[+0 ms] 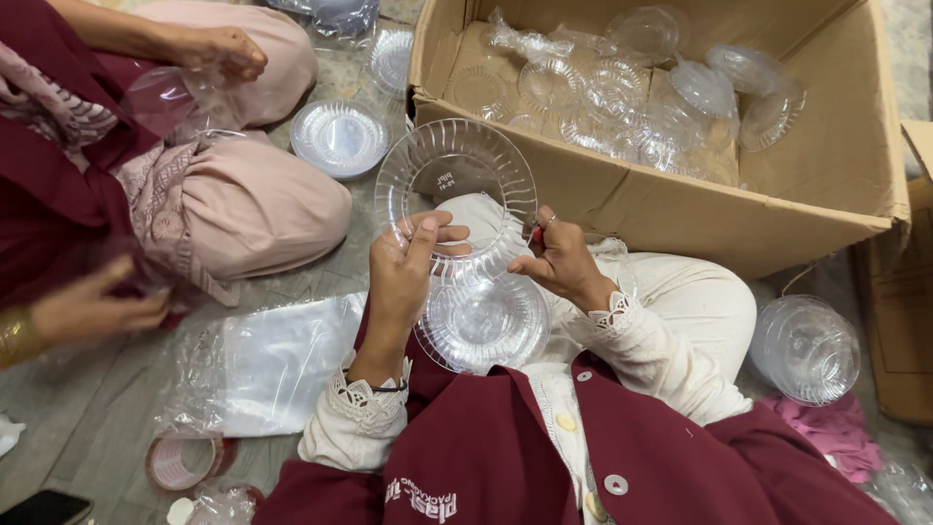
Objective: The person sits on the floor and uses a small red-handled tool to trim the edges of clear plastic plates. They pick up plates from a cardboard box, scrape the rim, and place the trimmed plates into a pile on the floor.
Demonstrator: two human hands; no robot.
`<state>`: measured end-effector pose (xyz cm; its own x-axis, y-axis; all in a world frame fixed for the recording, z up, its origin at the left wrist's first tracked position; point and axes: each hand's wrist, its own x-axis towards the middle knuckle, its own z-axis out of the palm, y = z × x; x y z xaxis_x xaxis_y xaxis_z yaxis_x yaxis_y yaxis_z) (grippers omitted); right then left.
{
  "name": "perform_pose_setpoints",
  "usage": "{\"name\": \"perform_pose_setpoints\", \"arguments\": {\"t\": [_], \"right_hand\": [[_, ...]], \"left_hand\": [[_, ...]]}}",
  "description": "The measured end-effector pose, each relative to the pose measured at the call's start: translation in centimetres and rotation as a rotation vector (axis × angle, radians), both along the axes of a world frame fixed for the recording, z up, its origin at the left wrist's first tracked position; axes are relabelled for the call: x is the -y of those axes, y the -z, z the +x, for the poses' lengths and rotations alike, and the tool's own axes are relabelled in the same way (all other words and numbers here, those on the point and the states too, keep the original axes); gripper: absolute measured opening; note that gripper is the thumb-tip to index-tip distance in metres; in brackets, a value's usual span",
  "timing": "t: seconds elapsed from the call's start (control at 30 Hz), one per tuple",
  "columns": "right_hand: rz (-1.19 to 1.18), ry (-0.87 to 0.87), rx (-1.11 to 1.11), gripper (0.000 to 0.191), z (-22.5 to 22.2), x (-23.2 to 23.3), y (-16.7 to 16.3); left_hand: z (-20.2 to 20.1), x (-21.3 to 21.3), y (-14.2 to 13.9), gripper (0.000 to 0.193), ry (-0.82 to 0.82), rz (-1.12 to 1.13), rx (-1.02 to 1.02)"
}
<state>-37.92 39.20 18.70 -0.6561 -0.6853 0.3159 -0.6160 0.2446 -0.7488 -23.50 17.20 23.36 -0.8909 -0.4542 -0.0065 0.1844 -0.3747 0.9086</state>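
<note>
My left hand (408, 267) and my right hand (556, 261) both grip a clear ribbed plastic plate (455, 185), tilted up over my lap. The left fingers pinch its lower left rim, the right fingers its lower right rim. Just below it, a stack of similar clear plates (483, 326) rests on my lap between my wrists. I wear a maroon vest over cream sleeves with lace cuffs.
An open cardboard box (680, 209) with several clear plates stands ahead. Another person sits at left, their hand (219, 51) on a clear bag. A plate stack (340, 138), plastic bags (272, 365), a tape roll (183, 462) and stacked bowls (807, 350) lie on the floor.
</note>
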Motion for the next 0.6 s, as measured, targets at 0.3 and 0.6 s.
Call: {"name": "perform_pose_setpoints", "arguments": {"t": [0.3, 0.6], "right_hand": [[-0.002, 0.043, -0.054, 0.084, 0.8, 1.1, -1.1], [0.015, 0.009, -0.166, 0.078, 0.0, 1.9, -0.9]], "left_hand": [[0.0, -1.4, -0.3, 0.032, -0.092, 0.053, 0.031], [0.0, -1.8, 0.3, 0.036, -0.149, 0.098, 0.013]]}}
